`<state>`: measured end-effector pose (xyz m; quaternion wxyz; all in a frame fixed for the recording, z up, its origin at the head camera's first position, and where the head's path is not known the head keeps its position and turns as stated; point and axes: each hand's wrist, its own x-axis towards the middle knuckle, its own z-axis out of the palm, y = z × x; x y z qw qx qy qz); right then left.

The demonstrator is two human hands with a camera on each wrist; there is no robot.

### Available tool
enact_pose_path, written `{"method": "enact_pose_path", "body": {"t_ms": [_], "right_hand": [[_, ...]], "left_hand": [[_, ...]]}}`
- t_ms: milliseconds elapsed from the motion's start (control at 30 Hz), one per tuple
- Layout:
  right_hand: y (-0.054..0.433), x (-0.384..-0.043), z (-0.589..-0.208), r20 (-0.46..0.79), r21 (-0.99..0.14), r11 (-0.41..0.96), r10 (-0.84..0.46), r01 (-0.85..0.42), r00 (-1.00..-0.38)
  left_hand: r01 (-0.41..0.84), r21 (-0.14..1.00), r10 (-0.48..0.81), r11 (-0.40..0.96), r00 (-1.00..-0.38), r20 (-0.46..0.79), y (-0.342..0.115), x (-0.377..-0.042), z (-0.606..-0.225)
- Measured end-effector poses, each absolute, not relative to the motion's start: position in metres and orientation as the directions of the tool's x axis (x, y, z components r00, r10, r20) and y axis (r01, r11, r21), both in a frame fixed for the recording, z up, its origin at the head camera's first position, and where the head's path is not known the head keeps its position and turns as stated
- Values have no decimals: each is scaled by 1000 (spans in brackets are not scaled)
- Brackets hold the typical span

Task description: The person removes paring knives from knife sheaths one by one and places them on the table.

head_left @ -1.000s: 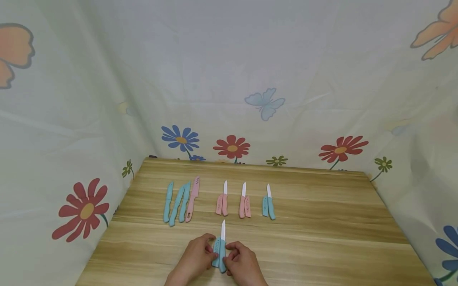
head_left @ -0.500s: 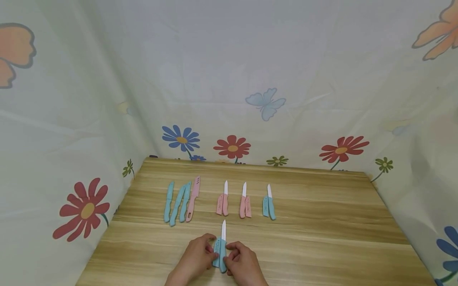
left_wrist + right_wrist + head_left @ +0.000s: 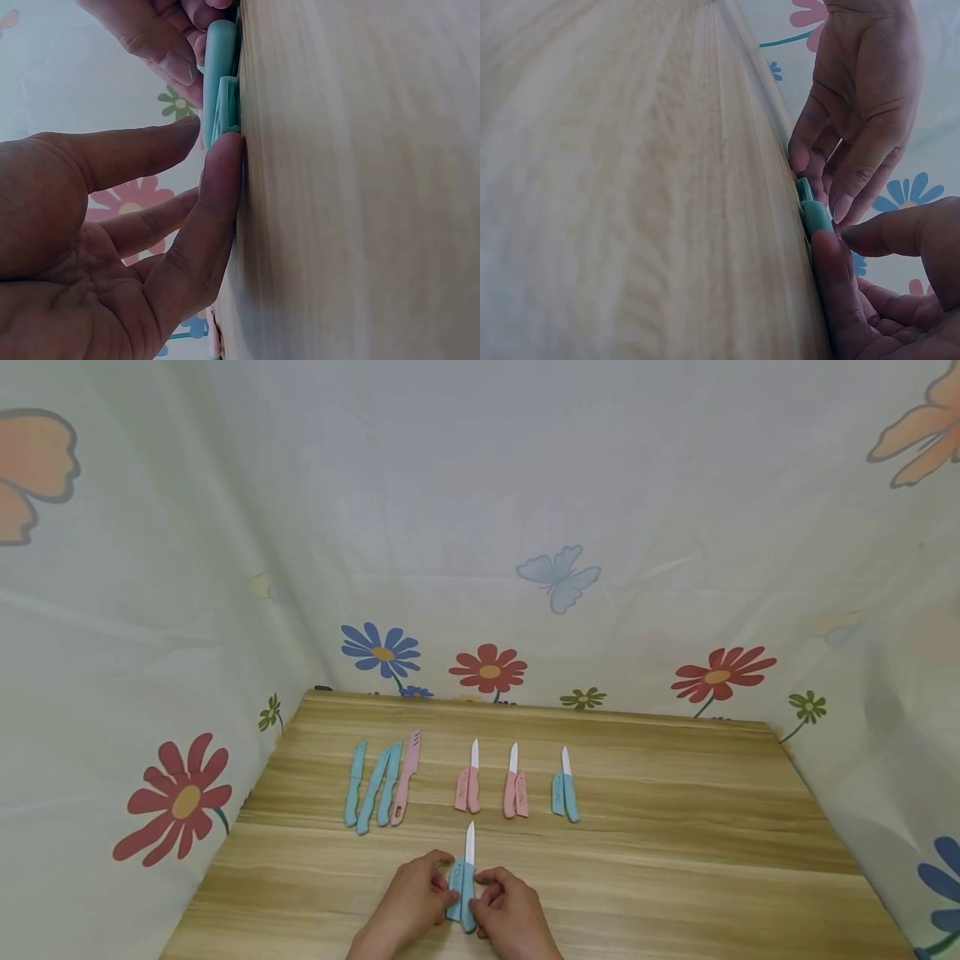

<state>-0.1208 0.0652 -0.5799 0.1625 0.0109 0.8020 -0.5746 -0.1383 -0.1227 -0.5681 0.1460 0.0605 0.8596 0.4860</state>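
A small paring knife (image 3: 468, 897) with a turquoise handle and a white blade lies on the table, its tip pointing away from me. Its turquoise sheath (image 3: 455, 877) is alongside the handle on the left. My left hand (image 3: 415, 893) holds the sheath by its left side, thumb and finger at its edge. At the lower right of the handle, my right hand (image 3: 512, 906) has thumb and index finger on it. The left wrist view shows the sheath (image 3: 225, 105) low on the tabletop against the handle. In the right wrist view fingertips meet the handle's rounded end (image 3: 817, 217).
Behind stand two pink knives (image 3: 472, 789) (image 3: 510, 793) and a turquoise one (image 3: 570, 797), each bare beside its sheath. Further left, several turquoise sheathed knives (image 3: 352, 785) lie next to a longer pink knife (image 3: 405, 777). A flowered curtain (image 3: 480, 527) surrounds the wooden table (image 3: 675, 827).
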Motion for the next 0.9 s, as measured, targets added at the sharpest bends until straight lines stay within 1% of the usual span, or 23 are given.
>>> {"method": "enact_pose_path", "body": {"t_ms": [633, 900], "right_hand": [[67, -120, -579, -265, -925, 325, -178, 198, -948], [67, -119, -578, -279, -931, 291, -173, 222, -944]], "left_hand": [[-57, 851, 246, 522, -945, -214, -123, -138, -569], [-61, 860, 251, 507, -944, -215, -124, -137, -568]]}}
